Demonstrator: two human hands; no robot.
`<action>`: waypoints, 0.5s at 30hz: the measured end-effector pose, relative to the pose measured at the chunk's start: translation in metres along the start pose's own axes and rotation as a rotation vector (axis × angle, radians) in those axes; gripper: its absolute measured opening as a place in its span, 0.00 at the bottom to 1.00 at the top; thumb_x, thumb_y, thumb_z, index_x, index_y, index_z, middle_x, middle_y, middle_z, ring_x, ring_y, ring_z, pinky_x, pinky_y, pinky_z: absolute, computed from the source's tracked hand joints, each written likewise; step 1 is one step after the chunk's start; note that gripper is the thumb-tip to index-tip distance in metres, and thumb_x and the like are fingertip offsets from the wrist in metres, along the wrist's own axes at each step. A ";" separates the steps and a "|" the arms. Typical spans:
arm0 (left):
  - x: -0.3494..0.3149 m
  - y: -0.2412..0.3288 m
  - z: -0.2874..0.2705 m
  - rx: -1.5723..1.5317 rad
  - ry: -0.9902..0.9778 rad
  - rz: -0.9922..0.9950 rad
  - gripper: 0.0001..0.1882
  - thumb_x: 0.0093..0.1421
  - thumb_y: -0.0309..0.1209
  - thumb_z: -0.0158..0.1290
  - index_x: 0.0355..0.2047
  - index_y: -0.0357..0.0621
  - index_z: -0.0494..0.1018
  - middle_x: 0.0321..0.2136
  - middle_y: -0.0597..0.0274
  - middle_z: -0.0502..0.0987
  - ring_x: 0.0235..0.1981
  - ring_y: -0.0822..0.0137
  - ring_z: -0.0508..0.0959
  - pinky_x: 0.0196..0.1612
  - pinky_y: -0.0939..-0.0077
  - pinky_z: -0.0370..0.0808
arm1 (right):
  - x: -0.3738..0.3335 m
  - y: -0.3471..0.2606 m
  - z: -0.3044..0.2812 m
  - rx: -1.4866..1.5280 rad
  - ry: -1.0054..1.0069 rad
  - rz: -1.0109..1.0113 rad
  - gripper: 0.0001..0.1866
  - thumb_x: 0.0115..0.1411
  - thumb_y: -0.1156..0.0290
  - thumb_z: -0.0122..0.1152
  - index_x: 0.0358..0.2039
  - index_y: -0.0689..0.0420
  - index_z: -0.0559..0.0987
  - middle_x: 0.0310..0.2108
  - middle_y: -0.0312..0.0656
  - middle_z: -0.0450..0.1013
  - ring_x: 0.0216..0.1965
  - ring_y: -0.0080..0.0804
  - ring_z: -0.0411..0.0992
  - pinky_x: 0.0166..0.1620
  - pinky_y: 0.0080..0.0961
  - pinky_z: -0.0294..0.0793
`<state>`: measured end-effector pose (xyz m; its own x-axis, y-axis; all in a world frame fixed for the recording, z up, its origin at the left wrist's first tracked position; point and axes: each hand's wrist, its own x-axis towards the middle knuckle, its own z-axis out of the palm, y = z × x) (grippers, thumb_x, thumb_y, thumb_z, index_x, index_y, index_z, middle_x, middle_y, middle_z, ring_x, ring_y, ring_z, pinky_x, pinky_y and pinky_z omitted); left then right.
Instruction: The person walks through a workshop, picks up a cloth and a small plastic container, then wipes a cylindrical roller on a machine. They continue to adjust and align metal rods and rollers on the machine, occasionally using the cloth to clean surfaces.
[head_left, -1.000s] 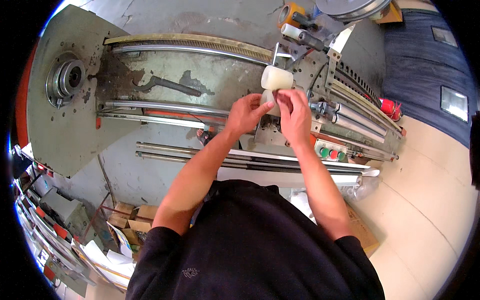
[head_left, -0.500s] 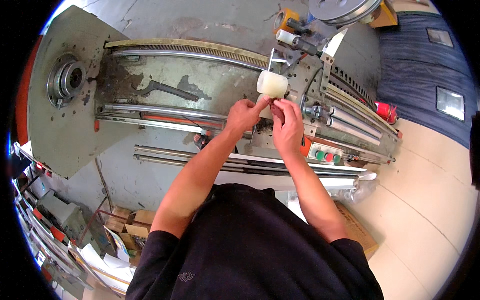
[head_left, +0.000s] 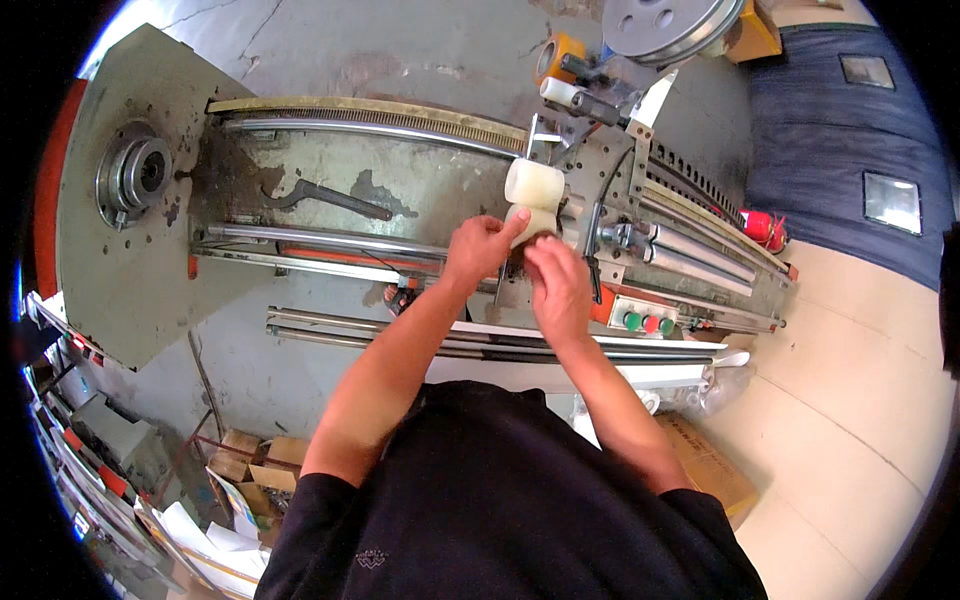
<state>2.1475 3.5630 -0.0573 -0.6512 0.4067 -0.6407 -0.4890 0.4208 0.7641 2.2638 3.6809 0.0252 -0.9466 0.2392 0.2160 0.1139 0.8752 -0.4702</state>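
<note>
rt hand (head_left: 562,292) now farther from upr roller (head_left: 535,183)

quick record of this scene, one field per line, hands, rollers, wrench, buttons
left hand: thumb against the lower white roller
right hand: fingers curled close to that roller, contact unclear
upper white roller: just beyond the lower one
wrench: dark, lying on the machine bed, left of the hands
buttons: green, red, green in a row

Lower white roller (head_left: 541,222) partly behind hands (head_left: 477,254)
</note>
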 end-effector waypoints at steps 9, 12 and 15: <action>-0.004 -0.002 -0.001 -0.065 -0.062 0.083 0.42 0.65 0.64 0.63 0.46 0.26 0.83 0.33 0.47 0.88 0.38 0.63 0.88 0.43 0.66 0.83 | 0.010 0.006 0.000 0.208 -0.049 0.131 0.15 0.62 0.84 0.68 0.48 0.57 0.83 0.52 0.47 0.78 0.52 0.47 0.81 0.52 0.37 0.82; -0.003 -0.027 0.006 -0.286 -0.112 0.310 0.31 0.73 0.48 0.62 0.59 0.28 0.78 0.46 0.52 0.87 0.44 0.67 0.86 0.49 0.69 0.83 | 0.006 -0.002 -0.002 0.092 -0.025 0.047 0.16 0.62 0.87 0.66 0.49 0.58 0.82 0.49 0.47 0.78 0.52 0.44 0.81 0.51 0.35 0.83; -0.001 -0.024 0.001 -0.388 -0.257 0.235 0.29 0.74 0.37 0.62 0.67 0.31 0.70 0.55 0.53 0.83 0.55 0.65 0.82 0.59 0.66 0.80 | 0.026 -0.001 -0.004 0.235 -0.043 0.125 0.15 0.62 0.88 0.65 0.48 0.59 0.81 0.48 0.47 0.77 0.50 0.45 0.81 0.50 0.35 0.82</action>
<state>2.1607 3.5535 -0.0748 -0.6300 0.6604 -0.4087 -0.5575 -0.0181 0.8300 2.2405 3.6883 0.0350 -0.9421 0.3171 0.1093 0.1629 0.7173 -0.6775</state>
